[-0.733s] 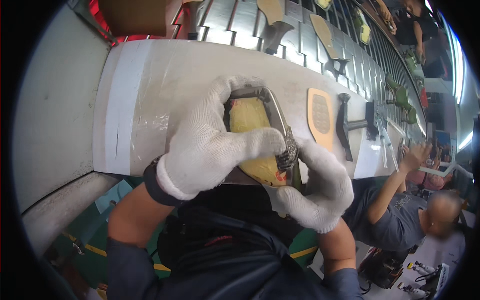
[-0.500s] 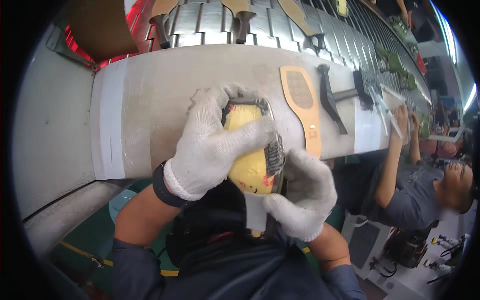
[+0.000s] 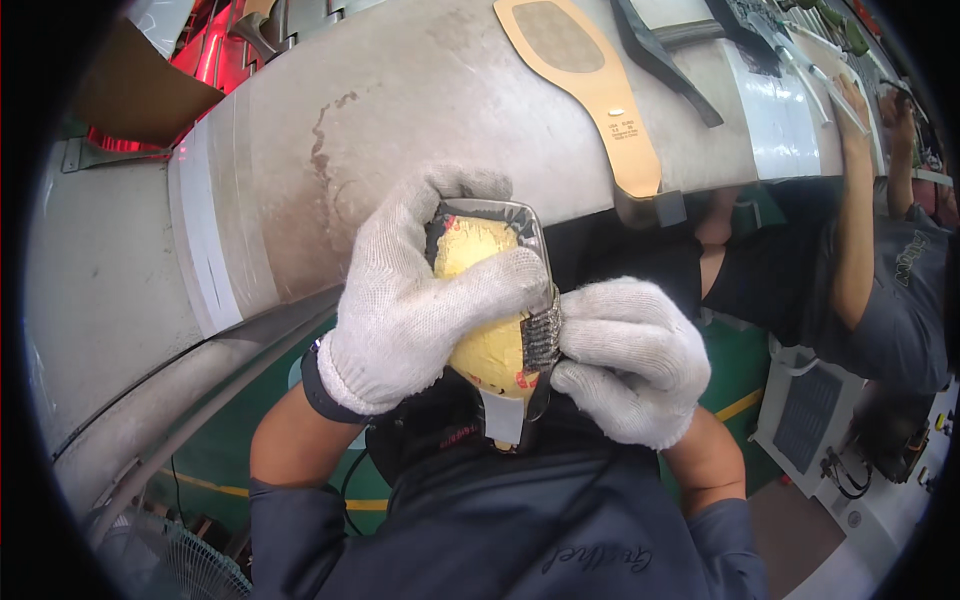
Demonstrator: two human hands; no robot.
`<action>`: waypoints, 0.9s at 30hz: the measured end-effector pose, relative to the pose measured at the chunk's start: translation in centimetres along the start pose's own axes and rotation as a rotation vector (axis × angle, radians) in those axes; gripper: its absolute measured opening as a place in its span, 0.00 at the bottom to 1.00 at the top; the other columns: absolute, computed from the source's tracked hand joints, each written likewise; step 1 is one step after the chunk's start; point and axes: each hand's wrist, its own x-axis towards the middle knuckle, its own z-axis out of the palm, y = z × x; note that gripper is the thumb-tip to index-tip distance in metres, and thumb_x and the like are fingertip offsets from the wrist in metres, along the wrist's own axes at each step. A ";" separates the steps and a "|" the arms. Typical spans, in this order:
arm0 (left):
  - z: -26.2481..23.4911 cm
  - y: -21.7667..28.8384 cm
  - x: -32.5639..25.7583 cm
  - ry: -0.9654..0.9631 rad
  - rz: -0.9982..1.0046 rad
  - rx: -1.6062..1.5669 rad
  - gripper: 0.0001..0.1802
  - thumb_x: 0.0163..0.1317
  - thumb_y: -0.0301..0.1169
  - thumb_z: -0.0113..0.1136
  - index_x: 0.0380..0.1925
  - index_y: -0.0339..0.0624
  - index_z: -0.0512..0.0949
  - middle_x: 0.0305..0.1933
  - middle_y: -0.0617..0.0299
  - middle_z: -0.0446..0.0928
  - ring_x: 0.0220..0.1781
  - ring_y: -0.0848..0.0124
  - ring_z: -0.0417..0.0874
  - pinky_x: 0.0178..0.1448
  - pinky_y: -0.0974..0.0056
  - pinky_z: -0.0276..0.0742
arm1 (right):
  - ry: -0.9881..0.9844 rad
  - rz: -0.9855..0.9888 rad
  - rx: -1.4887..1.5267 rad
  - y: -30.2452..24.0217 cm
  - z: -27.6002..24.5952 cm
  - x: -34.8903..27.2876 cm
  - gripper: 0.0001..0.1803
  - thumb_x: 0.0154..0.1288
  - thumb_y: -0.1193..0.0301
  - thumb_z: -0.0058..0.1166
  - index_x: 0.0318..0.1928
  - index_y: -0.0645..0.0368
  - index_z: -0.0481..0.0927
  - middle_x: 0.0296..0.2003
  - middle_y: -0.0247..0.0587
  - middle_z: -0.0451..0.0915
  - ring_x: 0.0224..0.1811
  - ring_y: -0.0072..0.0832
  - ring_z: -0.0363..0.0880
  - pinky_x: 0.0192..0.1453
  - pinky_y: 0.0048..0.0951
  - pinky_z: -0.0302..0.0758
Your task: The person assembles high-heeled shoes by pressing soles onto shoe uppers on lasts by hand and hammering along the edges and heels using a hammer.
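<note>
My gloved left hand (image 3: 410,290) is wrapped round a yellow shoe last (image 3: 485,355) held sole up, its thumb lying across the sole. Black material runs round the rim of the last, and a dark woven strap (image 3: 541,338) folds over the right edge. My gloved right hand (image 3: 635,360) is closed at that edge, its fingertips pinching the strap. A pale grey patch (image 3: 503,415) covers the end of the last nearest my body. Red marks show on the yellow surface.
On the pale bench (image 3: 400,110) lie a tan insole (image 3: 625,145) and a dark hammer-like tool (image 3: 660,65). A brown panel (image 3: 145,95) stands at the far left. At the right, a co-worker's arm (image 3: 855,220) reaches over the bench. A fan (image 3: 185,560) stands low at left.
My right hand has gone from loosely curled beside the last to pinching the strap at its edge. The bench and insole appear higher in view, as the view has shifted.
</note>
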 end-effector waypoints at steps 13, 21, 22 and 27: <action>0.7 -0.4 -0.9 -0.021 0.009 0.050 0.30 0.66 0.30 0.80 0.62 0.28 0.76 0.51 0.55 0.86 0.51 0.72 0.89 0.57 0.63 0.88 | -0.407 -0.142 -0.316 -1.5 -3.7 3.2 0.20 0.50 0.75 0.77 0.46 0.55 0.90 0.39 0.41 0.87 0.36 0.41 0.87 0.40 0.40 0.84; 0.6 -0.2 -0.7 -0.084 -0.020 0.105 0.30 0.64 0.32 0.81 0.60 0.30 0.77 0.50 0.56 0.86 0.51 0.73 0.89 0.56 0.62 0.88 | -0.552 -0.114 -0.241 -1.3 -3.7 4.0 0.15 0.54 0.72 0.76 0.42 0.54 0.85 0.38 0.41 0.82 0.37 0.44 0.85 0.41 0.41 0.84; 0.5 -0.3 -0.6 -0.106 -0.030 0.079 0.31 0.63 0.32 0.81 0.61 0.30 0.77 0.50 0.56 0.87 0.50 0.73 0.89 0.56 0.63 0.88 | -0.553 -0.115 -0.239 -1.3 -3.7 4.0 0.15 0.54 0.72 0.76 0.42 0.54 0.85 0.38 0.41 0.82 0.37 0.44 0.85 0.41 0.41 0.84; 0.3 -0.5 -0.4 -0.113 -0.061 -0.037 0.32 0.63 0.32 0.82 0.62 0.30 0.77 0.49 0.57 0.87 0.50 0.74 0.88 0.57 0.64 0.88 | -0.495 -0.198 -0.253 -0.4 -4.2 3.4 0.19 0.52 0.73 0.77 0.46 0.57 0.87 0.42 0.43 0.86 0.37 0.42 0.86 0.41 0.39 0.85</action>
